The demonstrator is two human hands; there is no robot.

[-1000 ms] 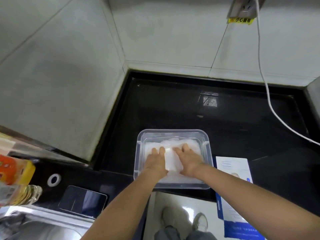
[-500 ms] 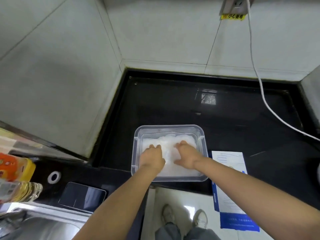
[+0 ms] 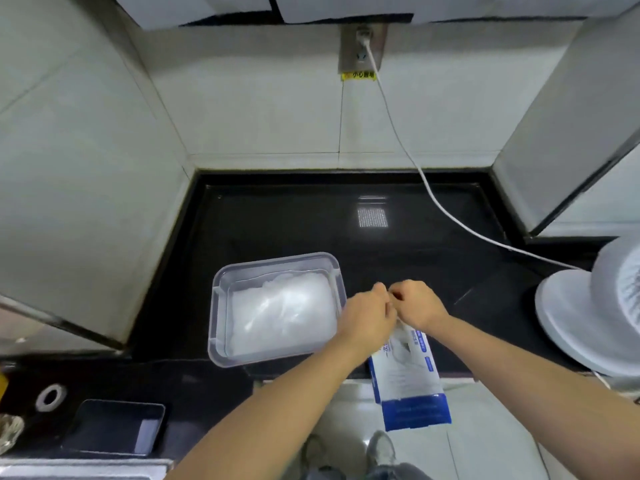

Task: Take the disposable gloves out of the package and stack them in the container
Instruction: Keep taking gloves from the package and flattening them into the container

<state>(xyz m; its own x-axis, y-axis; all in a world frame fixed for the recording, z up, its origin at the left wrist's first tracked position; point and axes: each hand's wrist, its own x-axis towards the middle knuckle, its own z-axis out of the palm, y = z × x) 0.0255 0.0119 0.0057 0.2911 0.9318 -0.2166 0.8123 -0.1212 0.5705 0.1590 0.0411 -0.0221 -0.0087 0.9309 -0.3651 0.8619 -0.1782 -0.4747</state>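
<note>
Black counter (image 3: 311, 230). Left hand (image 3: 367, 317) and right hand (image 3: 419, 303) pinch the package (image 3: 408, 382) top. A hard tug could drop it off the edge.

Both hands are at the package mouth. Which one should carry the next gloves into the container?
Left, probably. The left hand sits between the package and the container, next to its rim; the right hand pinches the package's far side and can steady it.

View, single: head-worn wide-angle camera, aimed forward and steeply down over the glossy black stone bench (image 3: 294, 223). The left hand (image 3: 369, 320) and right hand (image 3: 417, 303) are framed close, mid-picture. The pale tiled wall (image 3: 259, 98) is taken in above, the light floor (image 3: 485, 427) below.
</note>
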